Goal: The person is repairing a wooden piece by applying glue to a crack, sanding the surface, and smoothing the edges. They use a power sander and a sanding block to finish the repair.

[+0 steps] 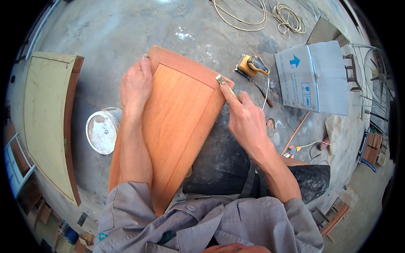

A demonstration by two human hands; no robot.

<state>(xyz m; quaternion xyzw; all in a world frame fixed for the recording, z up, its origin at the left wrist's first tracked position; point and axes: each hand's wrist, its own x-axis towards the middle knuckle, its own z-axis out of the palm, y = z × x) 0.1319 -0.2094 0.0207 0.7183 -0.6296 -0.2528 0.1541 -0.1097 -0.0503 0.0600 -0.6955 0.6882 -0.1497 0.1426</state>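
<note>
A reddish-brown framed wooden panel (177,101) stands tilted in front of me, its lower end against my body. My left hand (137,80) grips its upper left edge, the fingers partly hidden behind the side. My right hand (247,118) is closed around a small flat-tipped tool (219,79) with a thin pale handle. The tool's whitish tip touches or hovers just over the panel's upper right corner; I cannot tell which. The index finger stretches along the tool.
A second panel (46,118) leans at the left, beside a white lidded bucket (101,133). To the right lie a yellow power sander (252,66), a dark-bladed tool (264,94) and a grey-blue carton (312,78). Coiled cable (289,19) rests on the concrete floor at the back.
</note>
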